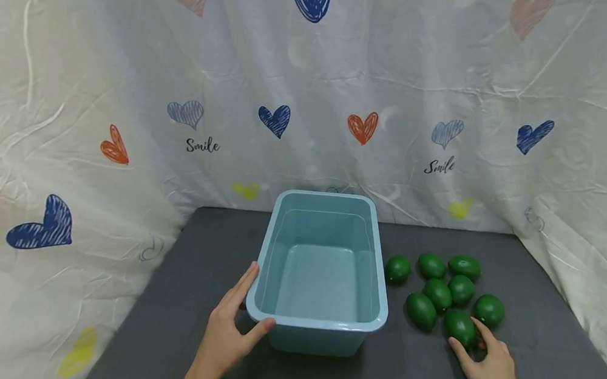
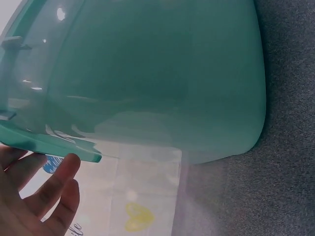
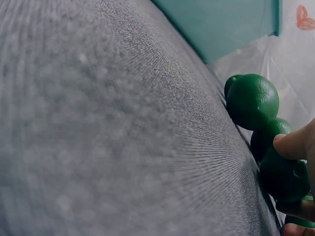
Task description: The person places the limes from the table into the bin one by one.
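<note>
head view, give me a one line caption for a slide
Left hand touching a blue tub, right hand gripping one green fruit beside several others.

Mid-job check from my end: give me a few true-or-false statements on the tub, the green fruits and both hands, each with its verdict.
1. The left hand is at the near left corner of the tub. True.
2. The right hand is reaching into the tub. False: it is outside, to the right, gripping one green fruit.
3. In the head view, eight green fruits are in sight. True.
4. Several fruits already lie in the tub. False: it is empty, and the fruits are to its right.
5. The tub is lying on its side. False: it stands upright, open side up.
</note>
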{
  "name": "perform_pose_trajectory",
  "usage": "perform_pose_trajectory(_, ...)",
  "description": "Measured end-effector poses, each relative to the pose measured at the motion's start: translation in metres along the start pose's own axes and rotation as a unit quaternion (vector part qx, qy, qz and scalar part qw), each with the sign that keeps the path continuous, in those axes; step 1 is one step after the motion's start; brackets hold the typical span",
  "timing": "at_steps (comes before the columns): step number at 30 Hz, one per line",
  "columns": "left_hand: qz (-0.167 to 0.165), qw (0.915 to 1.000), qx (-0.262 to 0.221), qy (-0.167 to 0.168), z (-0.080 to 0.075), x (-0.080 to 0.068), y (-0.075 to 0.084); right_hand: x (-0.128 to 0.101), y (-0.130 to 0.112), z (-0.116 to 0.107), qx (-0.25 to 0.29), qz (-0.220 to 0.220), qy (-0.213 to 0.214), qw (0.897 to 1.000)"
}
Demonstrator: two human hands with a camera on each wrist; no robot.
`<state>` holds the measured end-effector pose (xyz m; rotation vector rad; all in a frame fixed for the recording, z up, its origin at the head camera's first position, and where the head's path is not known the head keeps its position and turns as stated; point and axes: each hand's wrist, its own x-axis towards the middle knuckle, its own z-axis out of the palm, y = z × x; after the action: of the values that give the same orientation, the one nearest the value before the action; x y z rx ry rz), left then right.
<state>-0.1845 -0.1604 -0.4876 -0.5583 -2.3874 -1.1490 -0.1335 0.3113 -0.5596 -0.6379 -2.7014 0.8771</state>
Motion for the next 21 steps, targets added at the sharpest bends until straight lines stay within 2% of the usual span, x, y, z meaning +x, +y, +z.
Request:
perform_pose_trajectory(4, 0.003, 1.0, 0.0, -0.002, 0.0, 0.001, 0.0, 0.002, 0.001, -0.001, -0.002, 0.002, -0.01, 1.0)
perform_pose_trajectory(13, -0.011, 0.9998, -0.014, -0.003, 0.0, 0.0, 0.0, 0.003, 0.0, -0.003, -0.003, 0.027, -0.012, 1.0)
perform_pose_trajectory(21, 0.002, 0.9998, -0.016, 0.006, 0.001, 0.0, -0.003, -0.002, -0.012, -0.002, 0.011, 0.049, 0.031, 0.998)
